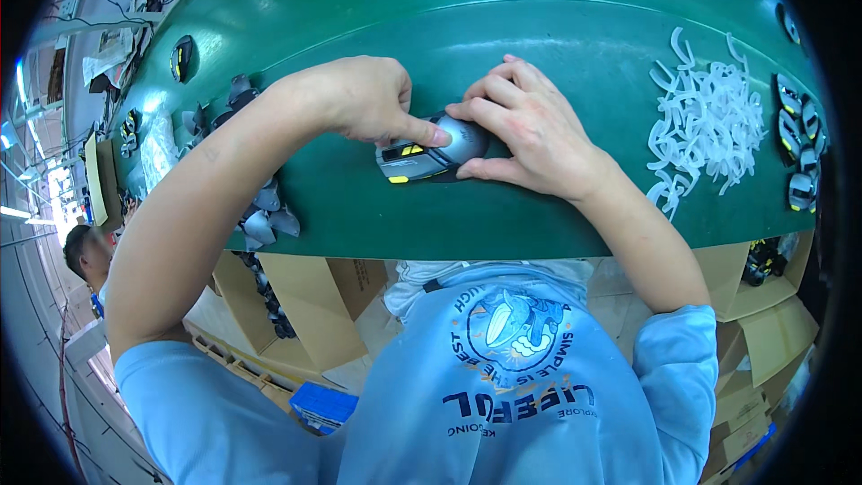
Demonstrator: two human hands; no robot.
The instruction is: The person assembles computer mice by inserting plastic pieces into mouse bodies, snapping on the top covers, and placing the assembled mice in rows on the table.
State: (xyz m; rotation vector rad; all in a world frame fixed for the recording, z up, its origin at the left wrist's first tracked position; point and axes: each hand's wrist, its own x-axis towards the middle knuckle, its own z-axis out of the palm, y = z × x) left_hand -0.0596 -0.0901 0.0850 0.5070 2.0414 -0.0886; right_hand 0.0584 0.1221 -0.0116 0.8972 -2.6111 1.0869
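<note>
A computer mouse (415,165) with a silver-grey shell and black and yellow parts lies on the green table in front of me. My left hand (370,101) comes over it from the left, its thumb pressed on the top of the shell and its other fingers curled, partly out of sight. At the mouse's right end, my right hand (532,130) grips it, thumb on the near side and fingers on the far side. The palms cover part of the shell.
A pile of translucent white curved strips (709,121) lies to the right, with several mice (799,139) beyond it. Grey shell pieces (266,214) sit beside my left forearm. Another mouse (181,58) is at the far left. Cardboard boxes (301,310) stand below the table edge; a person (88,256) is at the left.
</note>
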